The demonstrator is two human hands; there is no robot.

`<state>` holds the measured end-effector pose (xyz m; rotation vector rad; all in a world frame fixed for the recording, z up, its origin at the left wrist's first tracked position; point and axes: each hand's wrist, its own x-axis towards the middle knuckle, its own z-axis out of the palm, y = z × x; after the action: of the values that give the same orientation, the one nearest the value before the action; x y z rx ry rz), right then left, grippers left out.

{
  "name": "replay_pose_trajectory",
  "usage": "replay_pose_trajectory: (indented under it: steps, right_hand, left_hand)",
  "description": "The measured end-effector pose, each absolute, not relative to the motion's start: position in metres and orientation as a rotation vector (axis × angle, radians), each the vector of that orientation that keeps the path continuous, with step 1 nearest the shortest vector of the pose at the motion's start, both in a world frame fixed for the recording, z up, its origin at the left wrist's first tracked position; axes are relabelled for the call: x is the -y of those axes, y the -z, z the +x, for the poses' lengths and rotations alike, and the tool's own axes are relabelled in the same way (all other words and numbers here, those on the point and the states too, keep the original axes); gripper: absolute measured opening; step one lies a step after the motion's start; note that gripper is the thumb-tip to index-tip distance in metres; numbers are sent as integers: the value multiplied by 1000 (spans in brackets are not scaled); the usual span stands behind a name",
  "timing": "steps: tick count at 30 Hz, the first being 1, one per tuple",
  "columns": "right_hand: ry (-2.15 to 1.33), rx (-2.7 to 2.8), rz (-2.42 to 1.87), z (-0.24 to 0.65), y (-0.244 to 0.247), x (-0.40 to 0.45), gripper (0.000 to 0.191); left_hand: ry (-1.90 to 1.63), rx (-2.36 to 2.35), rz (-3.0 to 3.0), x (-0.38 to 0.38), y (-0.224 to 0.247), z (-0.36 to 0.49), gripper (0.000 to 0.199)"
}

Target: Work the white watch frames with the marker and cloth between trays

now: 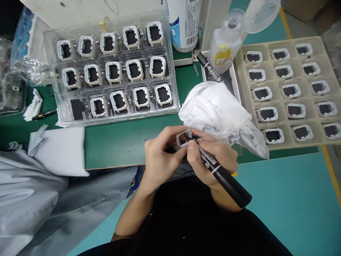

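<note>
Between the thumb and fingers of my left hand (162, 153) is a small white rectangular frame (182, 141), tilted up in front of me. My right hand (213, 154) grips a black marker pen (213, 165) like a writing tool. The pen's tip end reaches the frame's opening; whether it touches the inner edge I cannot tell. Just beyond my hands lies a crumpled white cloth (218, 106). A clear plastic tray (117, 119) at the upper left holds rows of similar frames, and one pocket at its front left has no frame.
On the right, a beige compartment tray (310, 140) holds more frames. Behind the cloth stand a squeeze bottle (223, 46), a larger white bottle (183, 25) and a second marker (209, 67). A folded white cloth (60, 149) and another person's grey sleeve (23, 188) are at left.
</note>
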<state>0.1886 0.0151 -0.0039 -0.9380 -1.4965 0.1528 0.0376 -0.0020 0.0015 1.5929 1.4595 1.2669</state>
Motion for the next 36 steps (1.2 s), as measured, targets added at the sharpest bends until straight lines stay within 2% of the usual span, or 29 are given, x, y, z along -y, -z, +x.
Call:
replay_pose_trajectory:
  steps: [25,31,36]
  right_hand:
    - [-199,1483,-990,191,4,-15,21]
    - [-238,1484,-962,190,3,-14,27]
    - [-261,1463,-997,191,4,-16,20]
  left_hand:
    - [-1277,-1473,1712,5,5,38,31]
    - [-1241,-1500,1753,4,3,36,29]
    - [-1233,-1493,1660,3,-1,38,28]
